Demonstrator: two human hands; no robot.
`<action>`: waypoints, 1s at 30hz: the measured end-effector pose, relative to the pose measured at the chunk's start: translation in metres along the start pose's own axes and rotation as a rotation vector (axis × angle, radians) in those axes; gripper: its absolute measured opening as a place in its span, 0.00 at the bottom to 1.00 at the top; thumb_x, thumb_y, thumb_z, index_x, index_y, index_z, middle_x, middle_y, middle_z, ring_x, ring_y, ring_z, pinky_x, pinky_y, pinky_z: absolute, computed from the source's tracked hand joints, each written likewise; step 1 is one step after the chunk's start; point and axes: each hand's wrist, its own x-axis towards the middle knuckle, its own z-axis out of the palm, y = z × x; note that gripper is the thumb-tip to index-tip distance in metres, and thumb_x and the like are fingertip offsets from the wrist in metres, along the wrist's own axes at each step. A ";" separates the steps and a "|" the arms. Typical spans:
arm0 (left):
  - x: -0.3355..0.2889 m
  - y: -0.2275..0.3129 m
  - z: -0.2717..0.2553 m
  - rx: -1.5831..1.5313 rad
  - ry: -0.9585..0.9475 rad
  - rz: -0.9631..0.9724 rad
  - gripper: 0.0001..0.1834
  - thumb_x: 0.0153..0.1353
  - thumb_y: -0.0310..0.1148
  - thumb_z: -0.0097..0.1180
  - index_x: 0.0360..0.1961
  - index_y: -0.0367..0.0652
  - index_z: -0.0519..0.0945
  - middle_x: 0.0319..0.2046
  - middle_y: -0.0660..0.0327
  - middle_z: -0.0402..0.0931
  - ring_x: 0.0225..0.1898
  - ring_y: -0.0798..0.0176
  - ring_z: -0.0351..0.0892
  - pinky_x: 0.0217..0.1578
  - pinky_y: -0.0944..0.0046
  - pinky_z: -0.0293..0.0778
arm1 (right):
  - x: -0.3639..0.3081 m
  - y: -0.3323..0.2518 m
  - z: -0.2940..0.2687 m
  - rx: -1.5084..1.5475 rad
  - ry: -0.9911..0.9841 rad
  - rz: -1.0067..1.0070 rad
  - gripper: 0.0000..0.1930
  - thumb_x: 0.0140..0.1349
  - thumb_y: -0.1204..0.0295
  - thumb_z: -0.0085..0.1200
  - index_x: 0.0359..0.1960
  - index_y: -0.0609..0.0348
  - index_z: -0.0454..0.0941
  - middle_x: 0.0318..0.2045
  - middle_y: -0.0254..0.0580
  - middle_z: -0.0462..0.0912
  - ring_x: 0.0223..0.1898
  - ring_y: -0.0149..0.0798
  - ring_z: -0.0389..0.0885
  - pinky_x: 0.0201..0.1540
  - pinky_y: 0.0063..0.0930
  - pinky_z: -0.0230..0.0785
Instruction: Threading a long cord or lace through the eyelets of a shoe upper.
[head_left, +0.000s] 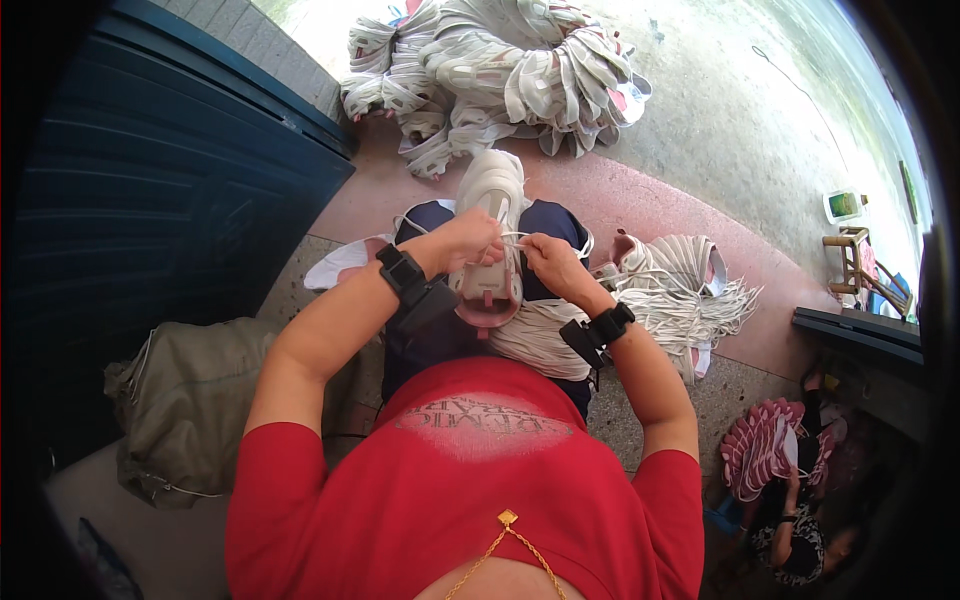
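Observation:
A white-and-pink shoe upper (487, 290) lies lengthwise on my lap, its pink heel end toward me and the pale toe part away. My left hand (468, 240) is closed over its left side, at the lace opening; the fingertips are partly hidden, and a white lace runs from them. Just to the right of the upper, my right hand (555, 266) pinches a white shoelace (512, 237) that stretches between both hands. Across my thighs, under the heel, rests a thick bundle of loose white laces (540, 342).
Stacks of white shoe uppers (520, 75) lie on the floor ahead. More uppers with trailing laces (680, 290) sit at my right. A dark blue door (180, 160) and a grey-green sack (200, 400) stand left. Lower right, another person's arm (790, 500) is beside pink uppers (760, 450).

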 end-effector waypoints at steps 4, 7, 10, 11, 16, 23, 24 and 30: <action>0.009 -0.008 0.010 -0.125 -0.005 0.131 0.10 0.72 0.32 0.48 0.46 0.36 0.73 0.40 0.59 0.76 0.42 0.66 0.79 0.45 0.67 0.77 | 0.019 0.008 -0.004 -0.162 -0.021 -0.050 0.15 0.66 0.64 0.49 0.40 0.64 0.82 0.33 0.62 0.82 0.39 0.63 0.81 0.43 0.48 0.73; 0.011 -0.020 0.015 -0.256 0.056 0.236 0.10 0.74 0.33 0.47 0.48 0.36 0.72 0.42 0.59 0.76 0.42 0.67 0.79 0.46 0.67 0.77 | 0.030 0.014 -0.002 -0.214 0.088 -0.064 0.15 0.65 0.63 0.49 0.36 0.62 0.83 0.34 0.60 0.83 0.39 0.62 0.82 0.44 0.50 0.73; 0.008 -0.024 0.018 -0.284 0.106 0.249 0.11 0.74 0.33 0.48 0.49 0.36 0.72 0.44 0.59 0.76 0.43 0.67 0.78 0.46 0.68 0.76 | 0.033 0.015 -0.003 -0.256 0.092 -0.062 0.15 0.66 0.63 0.49 0.36 0.61 0.83 0.33 0.59 0.83 0.39 0.61 0.82 0.43 0.51 0.73; 0.009 -0.025 0.017 -0.276 0.109 0.250 0.11 0.74 0.33 0.48 0.49 0.36 0.71 0.44 0.59 0.76 0.44 0.67 0.78 0.46 0.68 0.76 | 0.033 0.012 -0.004 -0.268 0.075 -0.059 0.15 0.66 0.63 0.49 0.36 0.61 0.83 0.33 0.59 0.83 0.39 0.61 0.82 0.43 0.51 0.73; 0.009 -0.024 0.018 -0.256 0.123 0.234 0.12 0.74 0.34 0.48 0.51 0.36 0.71 0.45 0.58 0.76 0.45 0.67 0.78 0.48 0.67 0.76 | 0.038 0.011 -0.006 -0.399 0.076 -0.076 0.13 0.66 0.63 0.48 0.36 0.58 0.83 0.35 0.54 0.85 0.38 0.58 0.84 0.42 0.51 0.74; 0.006 -0.024 0.016 -0.264 0.103 0.237 0.12 0.75 0.35 0.47 0.51 0.37 0.71 0.47 0.59 0.75 0.46 0.67 0.78 0.49 0.66 0.77 | 0.044 0.004 0.000 -0.486 0.031 -0.081 0.12 0.65 0.65 0.50 0.36 0.59 0.81 0.36 0.54 0.85 0.38 0.59 0.84 0.42 0.51 0.75; 0.006 -0.025 0.016 -0.274 0.097 0.237 0.12 0.75 0.35 0.47 0.51 0.37 0.71 0.47 0.59 0.75 0.46 0.67 0.78 0.49 0.66 0.77 | 0.046 0.001 0.002 -0.510 0.006 -0.075 0.11 0.64 0.65 0.50 0.35 0.59 0.81 0.35 0.53 0.84 0.39 0.58 0.84 0.42 0.51 0.75; -0.021 0.011 0.014 0.250 0.328 0.262 0.12 0.72 0.32 0.48 0.51 0.39 0.74 0.31 0.57 0.81 0.33 0.67 0.82 0.37 0.65 0.79 | 0.050 0.006 0.005 -0.615 0.188 -0.248 0.11 0.63 0.62 0.53 0.33 0.55 0.82 0.33 0.48 0.82 0.44 0.52 0.80 0.45 0.47 0.70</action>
